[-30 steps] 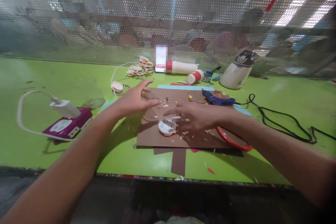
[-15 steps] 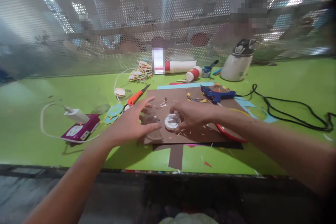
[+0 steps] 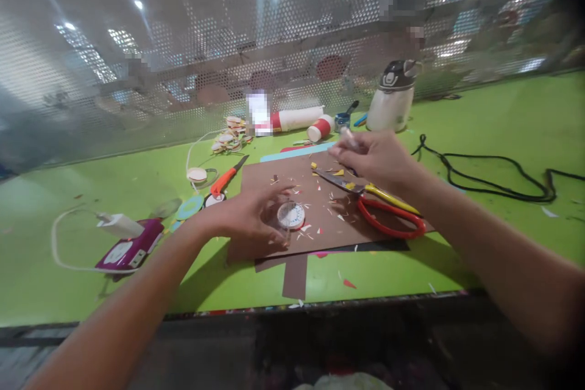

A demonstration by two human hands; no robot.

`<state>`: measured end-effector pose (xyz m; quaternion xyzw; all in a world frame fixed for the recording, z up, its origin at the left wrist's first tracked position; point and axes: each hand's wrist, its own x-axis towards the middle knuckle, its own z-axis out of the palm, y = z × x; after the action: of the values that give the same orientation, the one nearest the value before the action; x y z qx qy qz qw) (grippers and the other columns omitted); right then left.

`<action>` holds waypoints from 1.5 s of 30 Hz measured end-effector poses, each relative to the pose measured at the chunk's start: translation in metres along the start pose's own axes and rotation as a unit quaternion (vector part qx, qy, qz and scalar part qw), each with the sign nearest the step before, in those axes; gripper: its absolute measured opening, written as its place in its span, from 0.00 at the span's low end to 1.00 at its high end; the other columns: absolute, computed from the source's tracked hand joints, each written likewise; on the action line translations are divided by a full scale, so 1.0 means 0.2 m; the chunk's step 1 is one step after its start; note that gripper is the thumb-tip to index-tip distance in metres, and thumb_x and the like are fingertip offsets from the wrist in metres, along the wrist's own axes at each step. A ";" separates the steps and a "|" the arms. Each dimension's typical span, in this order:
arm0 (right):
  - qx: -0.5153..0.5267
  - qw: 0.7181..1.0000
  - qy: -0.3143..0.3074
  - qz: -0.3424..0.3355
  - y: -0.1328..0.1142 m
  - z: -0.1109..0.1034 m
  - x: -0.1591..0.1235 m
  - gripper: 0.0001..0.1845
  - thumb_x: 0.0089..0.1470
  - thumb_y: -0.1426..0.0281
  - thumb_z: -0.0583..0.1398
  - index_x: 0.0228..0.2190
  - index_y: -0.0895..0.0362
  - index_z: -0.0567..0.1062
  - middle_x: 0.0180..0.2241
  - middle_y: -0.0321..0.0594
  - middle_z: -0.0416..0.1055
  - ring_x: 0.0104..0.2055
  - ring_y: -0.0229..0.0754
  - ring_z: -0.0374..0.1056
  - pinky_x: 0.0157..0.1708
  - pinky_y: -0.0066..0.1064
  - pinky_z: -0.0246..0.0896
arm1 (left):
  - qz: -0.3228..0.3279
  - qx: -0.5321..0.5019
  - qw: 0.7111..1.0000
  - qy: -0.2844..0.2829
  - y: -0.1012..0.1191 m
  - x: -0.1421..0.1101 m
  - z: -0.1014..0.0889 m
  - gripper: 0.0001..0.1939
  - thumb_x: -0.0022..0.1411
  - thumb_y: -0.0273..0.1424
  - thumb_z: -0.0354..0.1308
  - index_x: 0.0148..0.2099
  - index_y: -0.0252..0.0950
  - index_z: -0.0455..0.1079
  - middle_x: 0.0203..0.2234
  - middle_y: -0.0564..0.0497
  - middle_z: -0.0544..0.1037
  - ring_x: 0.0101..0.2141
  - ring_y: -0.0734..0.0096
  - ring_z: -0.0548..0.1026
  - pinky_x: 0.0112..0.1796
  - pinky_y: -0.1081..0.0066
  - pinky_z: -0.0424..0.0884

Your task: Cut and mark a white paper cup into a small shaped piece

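A white round disc (image 3: 292, 216) with dark marks around its rim lies flat on the brown board (image 3: 260, 180). My left hand (image 3: 244, 216) curves around its left side, thumb and fingers bent about a clear see-through piece (image 3: 284, 233), whose outline is blurred. Above the board's far right part, my right hand (image 3: 381, 158) is closed, with a small whitish piece (image 3: 349, 139) at its fingertips; its kind is unclear. Scissors (image 3: 388, 226) with red and yellow handles lie below that hand. The glue gun is mostly hidden behind it.
An orange utility knife (image 3: 223, 181) and pale paper discs (image 3: 189, 207) lie left of the board. A purple power adapter (image 3: 130, 250) with a white cable sits further left. Paper cups (image 3: 320, 128), a blue jar (image 3: 342, 122) and a white bottle (image 3: 390, 103) stand behind; a black cord (image 3: 498, 158) lies right.
My right hand has lifted off the disc and moved up and right, over the glue gun, uncovering the scissors. My left hand has come closer around the disc. The view has shifted slightly.
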<state>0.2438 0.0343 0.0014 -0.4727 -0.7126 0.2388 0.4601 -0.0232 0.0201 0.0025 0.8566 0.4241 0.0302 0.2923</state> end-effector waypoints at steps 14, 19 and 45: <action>0.191 0.966 0.161 0.062 -0.04 0.06 -0.04 0.25 0.62 0.73 0.53 0.13 0.57 0.69 0.15 0.30 0.55 0.20 0.31 0.54 0.22 0.26 0.52 | -0.010 0.045 0.999 -0.011 -0.04 0.03 0.06 0.45 0.54 0.46 0.64 0.69 0.53 0.47 0.65 0.50 0.61 0.59 0.52 0.66 0.57 0.56 0.65; 0.263 0.949 0.153 0.080 -0.03 0.06 -0.04 0.32 0.65 0.55 0.49 0.13 0.56 0.66 0.12 0.29 0.52 0.14 0.30 0.51 0.16 0.25 0.48 | 0.009 0.057 0.998 -0.007 -0.03 0.03 0.07 0.44 0.56 0.45 0.62 0.69 0.49 0.46 0.65 0.48 0.59 0.61 0.52 0.63 0.59 0.56 0.62; 0.276 0.949 0.036 0.151 0.01 0.19 -0.18 0.05 0.51 0.69 0.64 0.30 0.54 0.71 0.12 0.24 0.61 0.13 0.32 0.54 0.14 0.26 0.50 | 0.043 0.059 0.996 0.052 -0.06 0.02 0.14 0.41 0.53 0.48 0.63 0.65 0.42 0.57 0.63 0.44 0.62 0.61 0.49 0.62 0.58 0.52 0.61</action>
<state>0.2168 0.0061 -0.0335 -0.4376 -0.5220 0.4755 0.5566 -0.0207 0.0148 -0.0265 0.8869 0.4031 0.0623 0.2168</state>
